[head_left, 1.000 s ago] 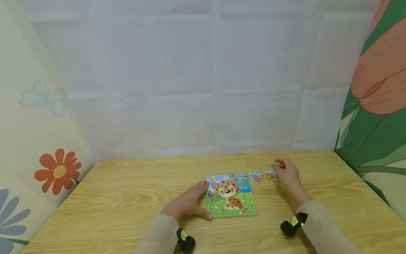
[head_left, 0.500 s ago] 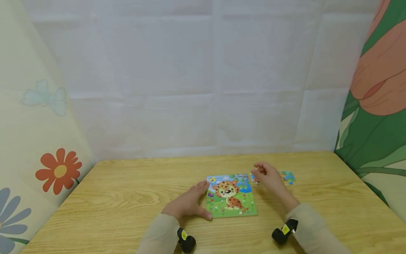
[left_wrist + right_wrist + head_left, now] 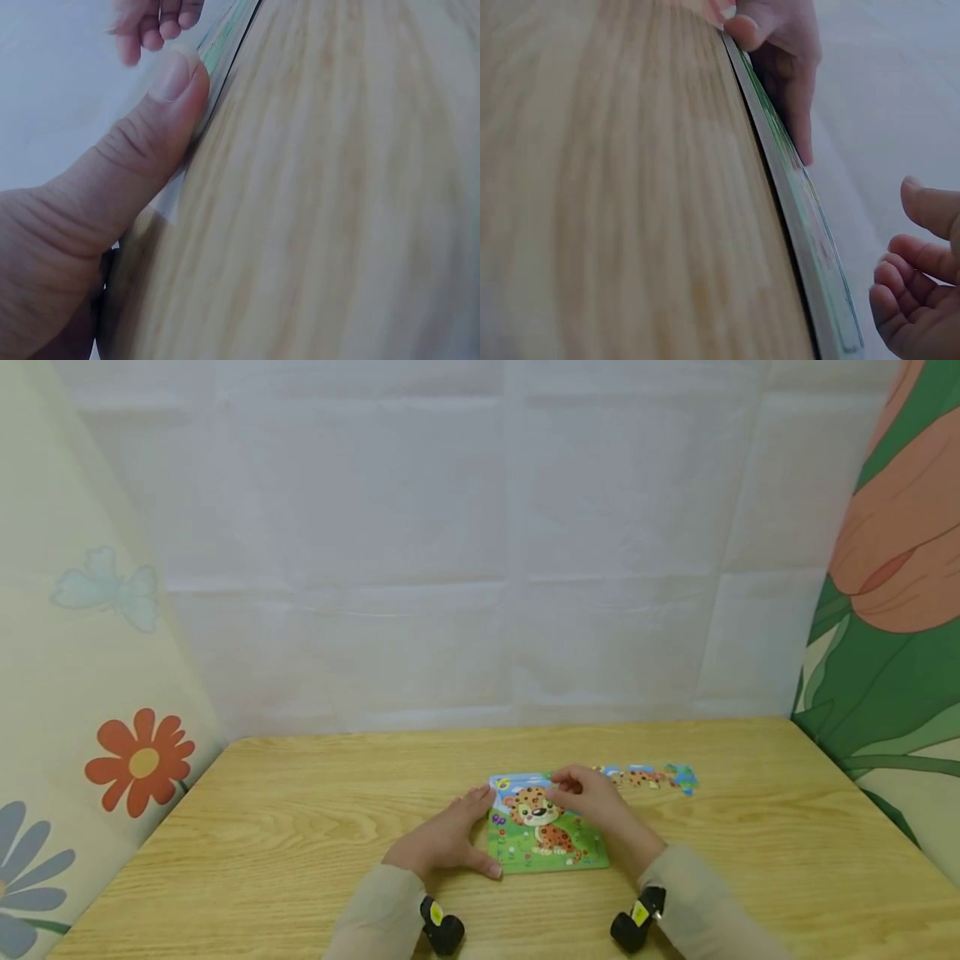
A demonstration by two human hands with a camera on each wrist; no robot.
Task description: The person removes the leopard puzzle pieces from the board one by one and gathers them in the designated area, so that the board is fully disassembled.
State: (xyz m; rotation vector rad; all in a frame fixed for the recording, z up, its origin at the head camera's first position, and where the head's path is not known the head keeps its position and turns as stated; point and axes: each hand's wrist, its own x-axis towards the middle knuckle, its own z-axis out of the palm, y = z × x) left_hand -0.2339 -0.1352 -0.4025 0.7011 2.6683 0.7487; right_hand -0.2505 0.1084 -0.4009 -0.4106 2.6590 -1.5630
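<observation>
Head view shows a leopard-cub jigsaw board [image 3: 536, 839] lying flat on a wood-grain table [image 3: 315, 827], face up, its cub seated on green grass under a blue sky. The left hand [image 3: 444, 837] rests along the board's left side, thumb at the near left corner and fingers toward the far one, spread wide between the two; the left wrist view shows the thumb against the board's edge. The right hand [image 3: 596, 797] is over the board's far right part, its fingers loosely curled with a gap to the thumb; the right wrist view shows those fingers apart from the board and holding nothing that can be seen. Just beyond the right hand, to the right of the board, lies a strip of jigsaw pieces [image 3: 645, 777] with spotted, blue and green print, partly hidden by the hand. Both arms wear pale sleeves [image 3: 375, 906] and small black wrist cameras [image 3: 442, 933]. Behind the table hangs a creased white cloth [image 3: 480, 568], between a left panel with a red flower [image 3: 142, 763] and a right one with a large pink bloom [image 3: 907, 543]
</observation>
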